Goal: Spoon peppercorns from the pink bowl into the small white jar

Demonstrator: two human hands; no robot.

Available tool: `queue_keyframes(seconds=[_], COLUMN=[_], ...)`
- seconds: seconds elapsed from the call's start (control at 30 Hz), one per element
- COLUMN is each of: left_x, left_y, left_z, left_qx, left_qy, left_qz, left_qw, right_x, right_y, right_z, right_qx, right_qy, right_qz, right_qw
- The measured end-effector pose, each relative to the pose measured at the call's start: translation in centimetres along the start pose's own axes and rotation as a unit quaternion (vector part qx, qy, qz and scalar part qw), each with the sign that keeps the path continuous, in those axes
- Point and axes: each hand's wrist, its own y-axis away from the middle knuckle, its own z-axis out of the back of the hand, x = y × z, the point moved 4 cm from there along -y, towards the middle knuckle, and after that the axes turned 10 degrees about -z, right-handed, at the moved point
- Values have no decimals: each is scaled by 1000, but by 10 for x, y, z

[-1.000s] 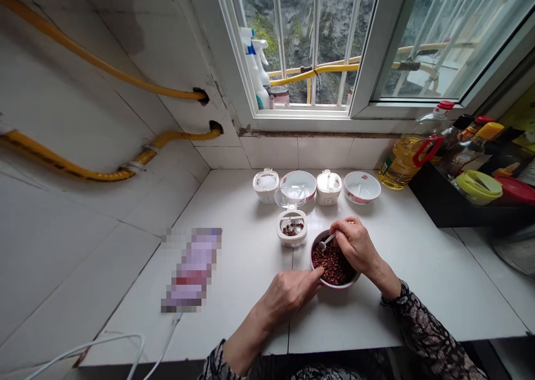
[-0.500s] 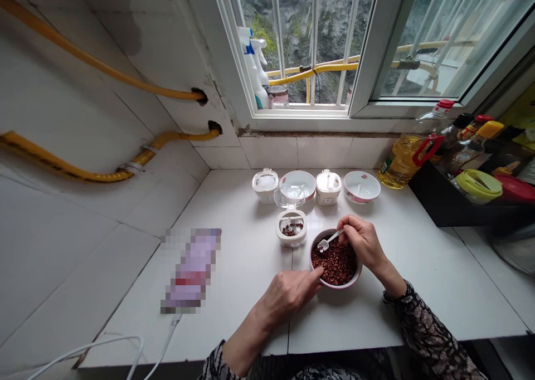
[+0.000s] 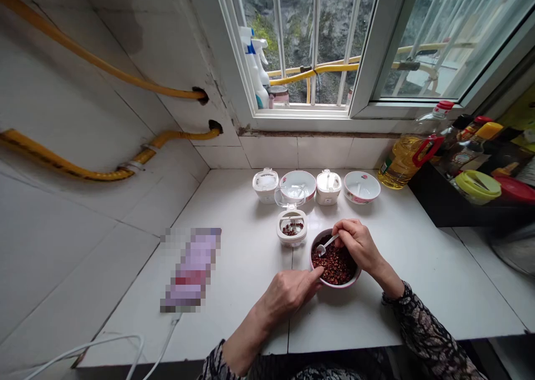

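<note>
A bowl of dark red Sichuan peppercorns rests on the white counter. My left hand grips its near-left rim, thumb over the edge. Pinched in my right hand is a small white spoon, its scoop end at the peppercorns on the far-left side of the bowl. Just beyond the bowl to the left stands a clear and white seasoning jar with its lid flipped up. Some peppercorns lie inside that jar.
Behind are two white seasoning jars and two floral bowls. An oil bottle and a black rack of condiments stand at the right. A blurred purple object with a white cable lies left.
My right hand has shifted slightly left with the spoon, whose scoop end has moved a little left and down against the peppercorns. My left hand stays on the bowl.
</note>
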Motion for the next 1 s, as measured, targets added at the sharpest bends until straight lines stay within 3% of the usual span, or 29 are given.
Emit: queue_keyframes(seconds=[0.27, 0.43, 0.8, 0.9, 1.0], left_x=[0, 0, -1, -1, 0], left_y=[1, 3, -2, -3, -1], left_z=[-1, -2, 2, 2, 1], left_qx=[-2, 0, -11, -12, -12], left_qy=[1, 6, -4, -2, -2], left_qz=[0, 1, -7, -8, -8], left_qw=[1000, 1000, 1000, 1000, 1000], right_x=[-6, -4, -9, -1, 18], right_y=[-1, -1, -4, -7, -7], right_z=[-1, -1, 10, 11, 8], right_qx=[29, 21, 3, -3, -27], right_qy=[-113, -74, -188, -219, -212], right_qz=[-59, -42, -122, -108, -37], right_qw=[991, 996, 975, 970, 976])
